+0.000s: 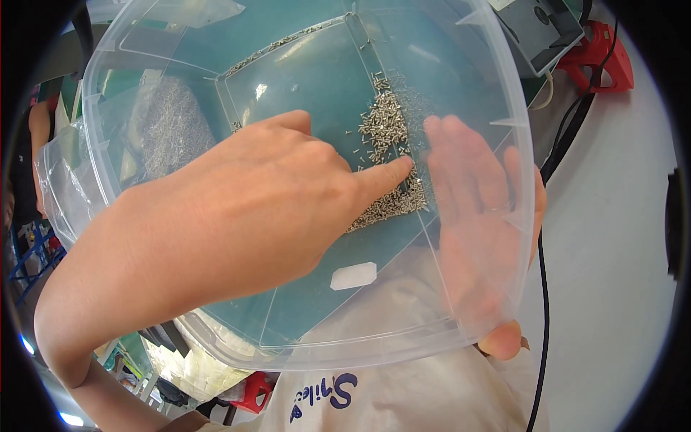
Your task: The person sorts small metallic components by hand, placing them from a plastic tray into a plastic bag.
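A large clear plastic bin [353,356] fills the middle of the view, tilted, with small silvery screws [386,119] heaped along the right side of its floor. My left hand [266,187] reaches into it over the left rim. The index finger is stretched out, its tip touching the screws near the right corner; the other fingers are bent and partly hidden. My right hand [471,194] lies along the outside of the right wall, seen through the plastic, and supports the bin. A blank white label [353,276] is stuck to the near wall.
A clear bag of small metal pieces [173,126] lies beyond the bin's left wall. At the upper right are a grey metal box [536,32] and a red plastic stool [601,61]. A black cable [543,309] runs down the right side over the pale floor [604,288].
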Motion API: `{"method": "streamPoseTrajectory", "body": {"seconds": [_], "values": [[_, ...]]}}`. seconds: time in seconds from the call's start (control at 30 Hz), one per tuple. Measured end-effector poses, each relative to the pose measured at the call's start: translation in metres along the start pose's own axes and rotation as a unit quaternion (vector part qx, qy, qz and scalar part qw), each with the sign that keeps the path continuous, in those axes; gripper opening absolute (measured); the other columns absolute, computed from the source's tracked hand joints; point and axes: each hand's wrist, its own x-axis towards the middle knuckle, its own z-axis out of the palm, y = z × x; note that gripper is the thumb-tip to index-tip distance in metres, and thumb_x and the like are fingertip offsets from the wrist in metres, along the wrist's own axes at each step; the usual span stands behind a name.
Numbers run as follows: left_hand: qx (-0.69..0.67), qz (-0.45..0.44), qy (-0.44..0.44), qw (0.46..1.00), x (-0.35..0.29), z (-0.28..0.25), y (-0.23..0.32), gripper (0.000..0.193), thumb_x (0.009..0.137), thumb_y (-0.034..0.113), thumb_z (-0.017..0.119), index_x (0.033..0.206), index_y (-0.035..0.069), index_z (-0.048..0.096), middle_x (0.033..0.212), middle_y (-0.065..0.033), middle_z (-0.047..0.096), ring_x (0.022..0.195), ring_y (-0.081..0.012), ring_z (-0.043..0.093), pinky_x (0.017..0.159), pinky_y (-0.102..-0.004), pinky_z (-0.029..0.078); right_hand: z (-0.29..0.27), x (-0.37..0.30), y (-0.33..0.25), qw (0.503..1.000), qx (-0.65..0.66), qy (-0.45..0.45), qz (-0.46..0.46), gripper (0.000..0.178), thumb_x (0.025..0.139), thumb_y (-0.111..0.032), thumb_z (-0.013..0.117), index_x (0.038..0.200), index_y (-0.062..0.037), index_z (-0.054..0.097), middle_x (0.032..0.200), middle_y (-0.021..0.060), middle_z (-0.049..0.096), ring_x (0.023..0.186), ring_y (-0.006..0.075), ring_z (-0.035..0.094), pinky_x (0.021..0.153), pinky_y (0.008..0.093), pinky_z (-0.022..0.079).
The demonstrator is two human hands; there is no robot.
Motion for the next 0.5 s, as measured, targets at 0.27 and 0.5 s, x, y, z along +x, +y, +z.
{"method": "streamPoseTrajectory", "body": {"seconds": [0.27, 0.5], "values": [[0.009, -0.015, 0.001, 1.000, 0.0015, -0.0006, -0.0011, 0.028, 0.073, 0.004, 0.064, 0.099, 0.006, 0.055, 0.065, -0.0081, 0.059, 0.069, -0.0260, 0.059, 0.076, -0.0359, 0.040, -0.0001, 0.0006, 0.0032, 1.000, 0.008, 0.004, -0.006, 0.128, 0.049, -0.079, 0.065, 0.142, -0.0089, 0.011, 0.140, 0.0297, 0.023, 0.130, 0.0488, 0.021, 0.108, 0.0543, 0.015], [-0.011, -0.013, 0.014, 1.000, 0.0023, -0.0011, -0.0017, 0.026, 0.074, 0.004, 0.064, 0.098, 0.006, 0.055, 0.065, -0.0084, 0.059, 0.069, -0.0263, 0.059, 0.078, -0.0357, 0.040, -0.0003, -0.0008, 0.0040, 1.000, 0.007, 0.009, -0.006, 0.129, 0.049, -0.080, 0.064, 0.142, -0.0091, 0.011, 0.140, 0.0294, 0.023, 0.130, 0.0489, 0.022, 0.108, 0.0548, 0.014]]}}
